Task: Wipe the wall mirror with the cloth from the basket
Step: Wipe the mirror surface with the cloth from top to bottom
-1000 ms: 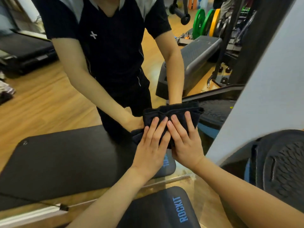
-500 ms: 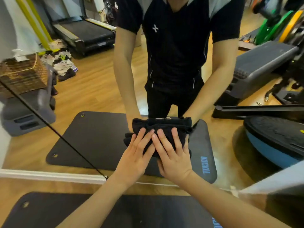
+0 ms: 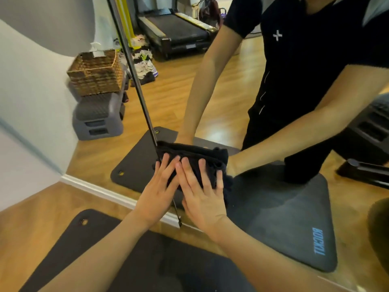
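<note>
A folded black cloth (image 3: 194, 153) lies flat against the wall mirror (image 3: 210, 98), low down, right by the mirror's dark left edge strip. My left hand (image 3: 159, 187) and my right hand (image 3: 202, 194) press on it side by side with straight, spread fingers. The mirror reflects my arms and a person in a black shirt. The woven basket (image 3: 95, 73) stands to the left on a grey step platform, beside the mirror's edge.
A grey step platform (image 3: 97, 119) sits by the grey wall at left. A white baseboard (image 3: 101, 191) runs along the wall's foot. A black exercise mat (image 3: 126, 264) covers the wood floor under my arms. A treadmill and shoes show in the reflection.
Both hands have slid the cloth leftward across the mirror, from its right side to its left edge strip. The view has swung left, bringing the basket close.
</note>
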